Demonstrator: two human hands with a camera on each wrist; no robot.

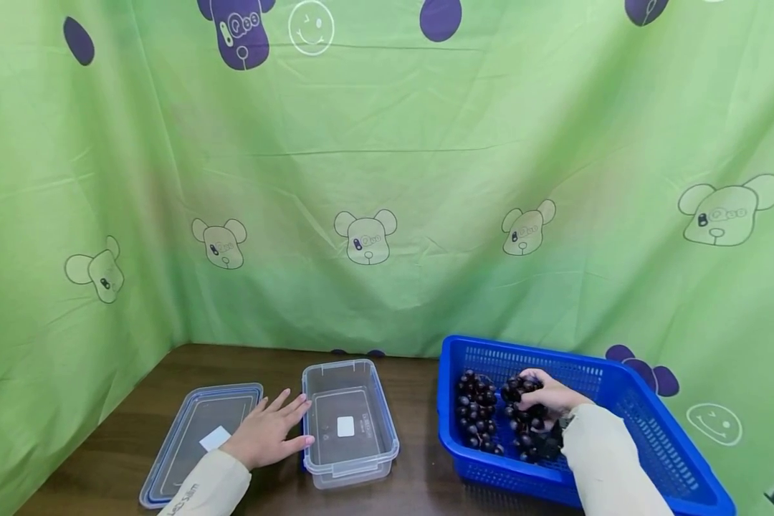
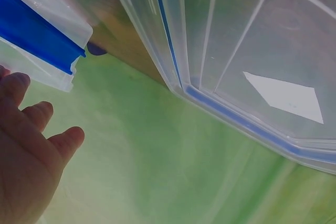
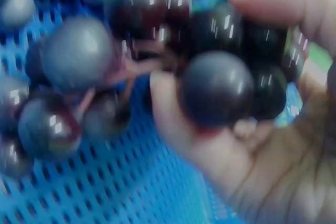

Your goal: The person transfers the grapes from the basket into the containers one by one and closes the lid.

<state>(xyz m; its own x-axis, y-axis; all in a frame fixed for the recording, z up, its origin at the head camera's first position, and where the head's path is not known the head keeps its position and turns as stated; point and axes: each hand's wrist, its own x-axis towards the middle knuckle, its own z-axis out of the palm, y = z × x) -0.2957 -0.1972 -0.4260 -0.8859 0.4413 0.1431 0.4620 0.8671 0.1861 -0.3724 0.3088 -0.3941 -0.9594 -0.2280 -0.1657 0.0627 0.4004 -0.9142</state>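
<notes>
So the right hand (image 1: 555, 398) has its thumb and fingers curled round some dark grapes (image 1: 519, 388), pretty snug from the look of the right wrist view, with one round grape sitting right up against the thumb. That close-up is kinda blurry, but stems show between the gripped grapes and the looser ones next to them. The left hand (image 1: 264, 433) is holding nothing, fingers (image 1: 276, 403) straight and spread wide, thumb and fingertips right at the left long edge of a clear box (image 1: 356, 469). Can't really tell whether they're touching the rim or just beside it

Going out from there, the held grapes are inside a blue basket (image 1: 503, 476) with slotted walls, over on the right side, and another dark bunch (image 1: 477, 412) lies in its left end, just beside the held one. The clear box stands upright with its top uncovered and a white label (image 1: 345, 426) showing at the bottom. Its lid (image 1: 190, 423) lies flat to the left, partly under the left forearm, with its own white label (image 1: 215, 438). All of it's on a brown wooden table (image 1: 419, 408), and behind that hangs a green cloth (image 1: 387, 122) printed with bear heads and smileys
</notes>
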